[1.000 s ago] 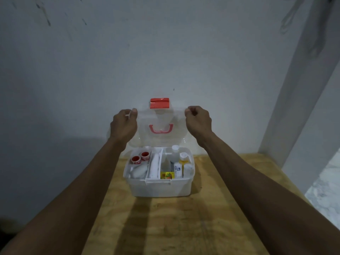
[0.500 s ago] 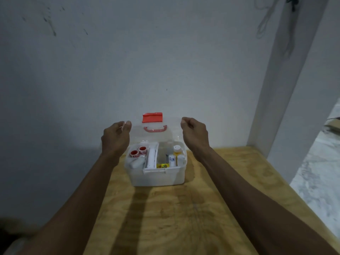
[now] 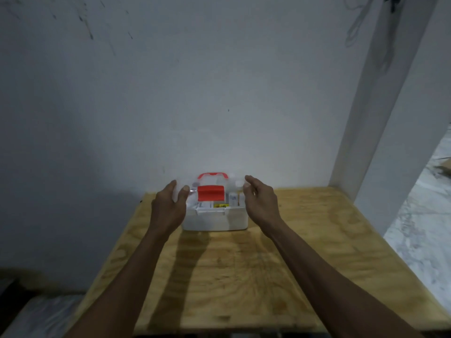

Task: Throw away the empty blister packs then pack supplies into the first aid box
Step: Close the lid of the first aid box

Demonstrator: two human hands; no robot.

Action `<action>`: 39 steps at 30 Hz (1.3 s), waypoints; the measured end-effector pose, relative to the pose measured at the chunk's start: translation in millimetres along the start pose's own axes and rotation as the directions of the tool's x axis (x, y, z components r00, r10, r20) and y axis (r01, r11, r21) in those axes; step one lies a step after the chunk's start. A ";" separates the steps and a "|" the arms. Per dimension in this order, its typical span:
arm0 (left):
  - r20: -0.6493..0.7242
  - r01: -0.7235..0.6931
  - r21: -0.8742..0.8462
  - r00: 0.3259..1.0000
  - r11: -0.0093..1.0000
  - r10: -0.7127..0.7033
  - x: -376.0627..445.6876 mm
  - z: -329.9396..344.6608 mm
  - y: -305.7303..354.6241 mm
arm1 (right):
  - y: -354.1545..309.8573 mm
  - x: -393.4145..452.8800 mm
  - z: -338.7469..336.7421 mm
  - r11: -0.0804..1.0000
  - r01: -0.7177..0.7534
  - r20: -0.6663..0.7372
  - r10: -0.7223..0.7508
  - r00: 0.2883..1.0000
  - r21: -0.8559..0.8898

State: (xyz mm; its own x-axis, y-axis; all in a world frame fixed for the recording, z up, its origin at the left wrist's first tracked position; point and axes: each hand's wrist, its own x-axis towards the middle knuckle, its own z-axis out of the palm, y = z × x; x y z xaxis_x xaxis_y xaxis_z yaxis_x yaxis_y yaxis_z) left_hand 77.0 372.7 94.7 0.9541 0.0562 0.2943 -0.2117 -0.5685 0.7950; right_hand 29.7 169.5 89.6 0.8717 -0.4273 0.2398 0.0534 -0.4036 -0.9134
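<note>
While the first aid box (image 3: 214,219) sits at the far middle of the wooden table (image 3: 244,276), close to the wall (image 3: 195,93), I hold its clear lid (image 3: 212,189) tipped low over it. My left hand (image 3: 168,206) pinches the lid's left edge, my right hand (image 3: 260,201) its right edge. The red latch (image 3: 210,193) faces me; the red handle (image 3: 212,176) is behind it. Supplies (image 3: 233,200) show blurred inside.

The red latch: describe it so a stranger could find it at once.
Start at the plywood table against the wall, then find the white first aid box at its far edge, between the left hand and right hand. On the box's clear lid sits the red latch: a solid red rectangle, unlike the thin arched red handle behind it.
</note>
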 end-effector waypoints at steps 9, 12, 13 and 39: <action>0.095 -0.021 0.011 0.995 1.000 0.020 -2.7 1.7 -4.4 | 2.2 -2.6 8.6 0.990 0.063 0.051 -0.057 0.997 -0.128; 0.166 0.068 -0.103 0.985 0.992 -0.051 4.5 1.5 -0.6 | -2.5 2.1 18.3 0.984 0.032 0.093 -0.016 0.996 -0.177; 0.192 0.089 -0.119 0.979 0.989 -0.066 6.6 1.7 0.8 | -3.6 3.4 21.9 0.980 0.026 0.104 -0.006 0.995 -0.198; 0.165 -0.172 0.084 0.974 0.981 0.157 -16.2 13.8 -15.3 | 33.3 -12.4 37.6 0.900 0.236 0.139 -0.198 0.970 -0.366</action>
State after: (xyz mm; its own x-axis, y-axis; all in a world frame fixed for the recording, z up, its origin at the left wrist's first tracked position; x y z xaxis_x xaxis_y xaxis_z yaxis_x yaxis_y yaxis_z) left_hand 67.7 369.2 70.5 0.9308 -0.1694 0.3239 -0.3542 -0.6367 0.6849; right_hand 39.0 191.8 43.8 0.9031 -0.2221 0.3675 0.0755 -0.7603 -0.6451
